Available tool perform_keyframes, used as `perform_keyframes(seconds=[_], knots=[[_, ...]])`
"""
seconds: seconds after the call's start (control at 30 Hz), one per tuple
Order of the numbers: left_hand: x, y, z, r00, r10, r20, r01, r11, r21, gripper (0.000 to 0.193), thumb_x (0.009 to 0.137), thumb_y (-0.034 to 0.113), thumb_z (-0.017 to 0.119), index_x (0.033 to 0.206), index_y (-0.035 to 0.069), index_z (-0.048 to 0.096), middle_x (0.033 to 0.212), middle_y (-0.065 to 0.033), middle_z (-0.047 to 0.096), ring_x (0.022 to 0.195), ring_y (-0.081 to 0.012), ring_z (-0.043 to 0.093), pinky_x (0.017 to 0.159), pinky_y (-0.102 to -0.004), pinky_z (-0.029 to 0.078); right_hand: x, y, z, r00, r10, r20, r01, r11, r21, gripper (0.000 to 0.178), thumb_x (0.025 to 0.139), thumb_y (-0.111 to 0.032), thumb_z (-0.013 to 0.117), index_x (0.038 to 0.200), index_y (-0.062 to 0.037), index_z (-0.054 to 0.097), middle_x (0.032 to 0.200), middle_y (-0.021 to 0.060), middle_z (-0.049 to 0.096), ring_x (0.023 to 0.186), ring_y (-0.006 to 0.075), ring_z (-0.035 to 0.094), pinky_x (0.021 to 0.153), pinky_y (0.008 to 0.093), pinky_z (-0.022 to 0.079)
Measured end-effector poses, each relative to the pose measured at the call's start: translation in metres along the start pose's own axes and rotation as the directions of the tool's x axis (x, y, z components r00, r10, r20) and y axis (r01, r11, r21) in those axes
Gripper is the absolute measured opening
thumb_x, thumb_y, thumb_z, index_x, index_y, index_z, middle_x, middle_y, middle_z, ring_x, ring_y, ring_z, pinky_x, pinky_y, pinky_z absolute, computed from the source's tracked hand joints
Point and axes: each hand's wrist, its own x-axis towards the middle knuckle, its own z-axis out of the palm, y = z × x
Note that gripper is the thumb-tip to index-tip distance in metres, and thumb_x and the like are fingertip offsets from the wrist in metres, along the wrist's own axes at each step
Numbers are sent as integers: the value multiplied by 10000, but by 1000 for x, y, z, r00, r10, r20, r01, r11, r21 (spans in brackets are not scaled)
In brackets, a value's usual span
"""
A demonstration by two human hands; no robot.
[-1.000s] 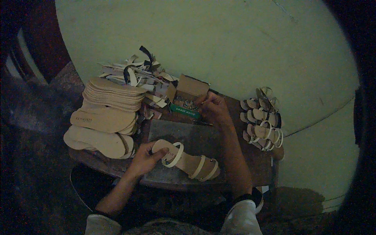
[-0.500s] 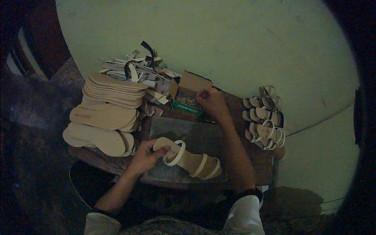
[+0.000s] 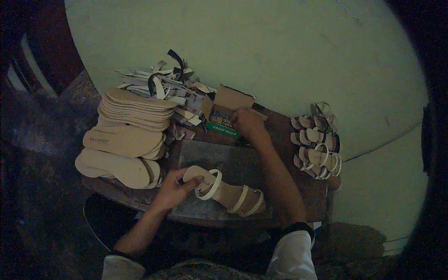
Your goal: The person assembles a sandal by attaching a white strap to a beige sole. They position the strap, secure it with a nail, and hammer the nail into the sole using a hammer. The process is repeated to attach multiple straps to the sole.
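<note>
My left hand (image 3: 176,189) grips the heel end of a beige sandal (image 3: 228,195), thumb on top of the sole. Pale straps cross the sandal, one as a loop near the heel and two near the toe; small studs show by the straps. It is held over a dark grey slab (image 3: 196,156). Farther off, my right hand (image 3: 250,123) reaches into an open cardboard box (image 3: 232,99) with a green front. Small shiny metal pieces (image 3: 220,116) lie inside it. The right fingers are drawn together at the tips; whatever they pinch is hidden.
At left, beige insoles (image 3: 122,140) lie in several stacks. Behind them is a heap of strap and sheet offcuts (image 3: 158,84). Finished-looking strapped sandals (image 3: 317,147) are lined up at the table's right end. A pale green wall (image 3: 289,56) rises behind the wooden table (image 3: 305,200).
Over the metal pieces, my right hand has dipped lower and its fingers have moved a little left, deeper into the box. My left hand keeps hold of the sandal almost unmoved.
</note>
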Motion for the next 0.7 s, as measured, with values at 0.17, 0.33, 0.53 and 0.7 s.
perform_keyframes(seconds=[0.17,0.33,0.53,0.7], knots=[[1,-3,1,1000,-3,4,3,1000,-12,225,868,164,582,996,-18,618,925,-70,660,861,-123,596,784,-277,463,2,4,1,997,-66,-31,62,990,-130,112,722,-81,578,780,-42,665,849,183,632,816,340,621,743,444,497],[0,-6,2,1000,24,-12,-25,997,-68,225,868,161,579,1002,-14,618,934,-67,659,864,-120,595,787,-280,463,4,-3,7,1000,24,-2,-24,970,-243,171,768,-103,515,853,-5,625,873,210,620,833,357,612,747,460,487],[0,-1,2,1000,-7,-10,7,1000,5,218,867,163,581,999,-6,622,913,-58,659,846,-110,590,767,-279,465,0,15,5,992,-71,-104,78,995,64,172,799,-161,545,859,-7,595,879,185,627,814,331,616,733,417,488],[1,-8,1,999,33,-9,-33,999,-5,218,866,167,583,997,-3,623,911,-58,660,844,-111,590,763,-278,465,-4,18,-8,998,-58,-36,67,934,352,157,797,-166,614,874,-30,597,829,103,639,759,214,609,692,340,486]])
